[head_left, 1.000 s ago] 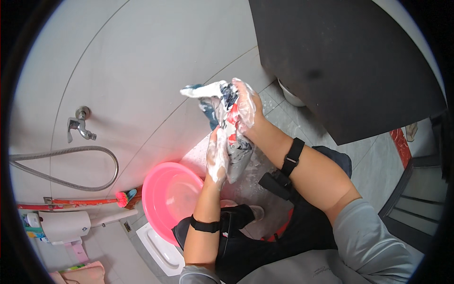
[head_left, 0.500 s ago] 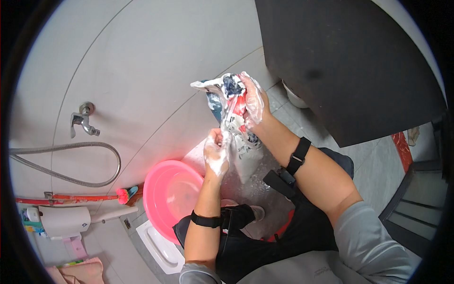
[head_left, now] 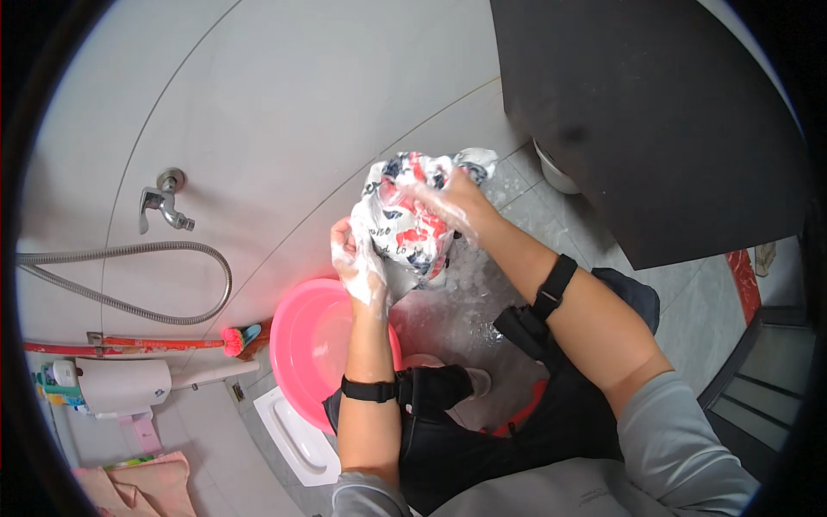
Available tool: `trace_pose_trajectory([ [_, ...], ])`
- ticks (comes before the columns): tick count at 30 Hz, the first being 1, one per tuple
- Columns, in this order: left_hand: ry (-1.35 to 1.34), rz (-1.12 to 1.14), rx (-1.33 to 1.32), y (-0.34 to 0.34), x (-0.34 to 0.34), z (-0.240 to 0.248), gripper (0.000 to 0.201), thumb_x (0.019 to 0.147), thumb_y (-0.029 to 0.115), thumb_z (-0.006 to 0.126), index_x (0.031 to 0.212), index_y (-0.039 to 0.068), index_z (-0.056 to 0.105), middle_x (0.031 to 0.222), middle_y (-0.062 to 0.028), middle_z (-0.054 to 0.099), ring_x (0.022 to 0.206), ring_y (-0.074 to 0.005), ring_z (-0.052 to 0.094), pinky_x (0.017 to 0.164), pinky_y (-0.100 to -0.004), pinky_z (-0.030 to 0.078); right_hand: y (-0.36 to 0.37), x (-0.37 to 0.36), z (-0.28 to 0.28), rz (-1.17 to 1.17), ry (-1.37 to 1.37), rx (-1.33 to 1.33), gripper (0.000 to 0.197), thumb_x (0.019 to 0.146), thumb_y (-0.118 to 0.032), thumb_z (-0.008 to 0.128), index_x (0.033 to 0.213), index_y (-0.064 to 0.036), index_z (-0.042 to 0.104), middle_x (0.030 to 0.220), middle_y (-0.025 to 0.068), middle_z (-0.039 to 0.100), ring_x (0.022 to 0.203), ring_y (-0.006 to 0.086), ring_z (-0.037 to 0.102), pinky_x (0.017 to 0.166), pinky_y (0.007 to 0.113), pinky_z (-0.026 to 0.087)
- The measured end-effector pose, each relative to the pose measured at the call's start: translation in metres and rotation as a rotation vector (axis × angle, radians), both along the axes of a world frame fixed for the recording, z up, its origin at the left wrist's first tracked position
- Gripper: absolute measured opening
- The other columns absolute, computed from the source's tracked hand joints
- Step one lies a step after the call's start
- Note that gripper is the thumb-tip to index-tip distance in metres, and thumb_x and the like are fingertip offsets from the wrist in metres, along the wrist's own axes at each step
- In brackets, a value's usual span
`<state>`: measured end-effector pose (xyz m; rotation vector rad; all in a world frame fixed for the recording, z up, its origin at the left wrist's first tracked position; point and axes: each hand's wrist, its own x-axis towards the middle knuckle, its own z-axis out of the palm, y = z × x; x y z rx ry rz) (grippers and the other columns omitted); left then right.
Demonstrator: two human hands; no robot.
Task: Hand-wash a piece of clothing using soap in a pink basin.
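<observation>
A wet white cloth (head_left: 405, 224) with red and dark blue print is bunched up in front of me, streaked with suds; its exact kind is not clear. My left hand (head_left: 360, 269), foamy to the wrist, grips its lower left edge, with the fingers curled around it. My right hand (head_left: 452, 202), also soapy, is closed on the upper right part, and a loose end sticks out beyond it. Some of its fingers are hidden in the folds. Beneath my left forearm stands a pink basin (head_left: 293, 345).
On the left wall are a tap (head_left: 168, 202) and a looped metal hose (head_left: 226, 276). A white squat pan (head_left: 297, 439) lies beside the basin. The tiled floor (head_left: 469, 302) is wet and sudsy. A dark panel (head_left: 637, 129) stands at right, with a white bucket (head_left: 556, 168) by it.
The cloth, stretched long and hanging before, is now gathered and spread wider, with more print showing. My left hand has moved left and slightly down; my right hand sits slightly lower.
</observation>
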<state>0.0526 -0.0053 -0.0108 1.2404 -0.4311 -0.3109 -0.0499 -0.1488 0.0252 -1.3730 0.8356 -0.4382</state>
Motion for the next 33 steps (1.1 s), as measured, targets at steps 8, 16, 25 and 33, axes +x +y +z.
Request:
trace_pose_trajectory([
  [8,0.259,-0.260,-0.138,0.006,0.014,-0.043,0.022,0.097,0.023,0.052,0.099,0.002,0.057,0.085,-0.0039,0.061,0.074,-0.0107,0.059,0.065,-0.0223,0.049,0.075,0.005,-0.028,0.116,0.054,-0.557,0.022,0.077,-0.013,0.069,0.093,0.0014,0.062,0.081,0.0205,0.064,0.075,0.0352,0.064,0.069,0.041,0.050],
  [16,0.265,-0.290,0.128,0.001,-0.012,-0.061,0.035,0.100,0.040,0.044,0.101,0.008,0.059,0.093,-0.0070,0.061,0.088,-0.0181,0.057,0.079,-0.0308,0.050,0.075,-0.005,-0.052,0.066,-0.235,-0.863,0.020,0.078,-0.023,0.067,0.083,-0.0034,0.065,0.070,0.0198,0.062,0.067,0.0391,0.061,0.063,0.046,0.050],
  [25,0.734,-0.692,-0.289,0.014,-0.004,-0.085,0.038,0.101,0.028,0.041,0.129,0.004,0.050,0.120,-0.0099,0.058,0.106,-0.0211,0.056,0.089,-0.0324,0.049,0.083,0.003,-0.042,-0.111,-0.444,-0.854,0.017,0.075,-0.018,0.067,0.081,-0.0024,0.067,0.068,0.0197,0.062,0.064,0.0381,0.062,0.056,0.042,0.049],
  [33,0.607,-0.341,-0.026,0.016,-0.022,-0.064,0.043,0.101,0.037,0.038,0.128,0.006,0.050,0.116,-0.0102,0.060,0.103,-0.0219,0.060,0.084,-0.0321,0.053,0.088,0.006,-0.047,-0.052,-0.041,-0.761,0.025,0.076,-0.030,0.070,0.082,-0.0060,0.066,0.068,0.0206,0.062,0.066,0.0409,0.062,0.060,0.047,0.050],
])
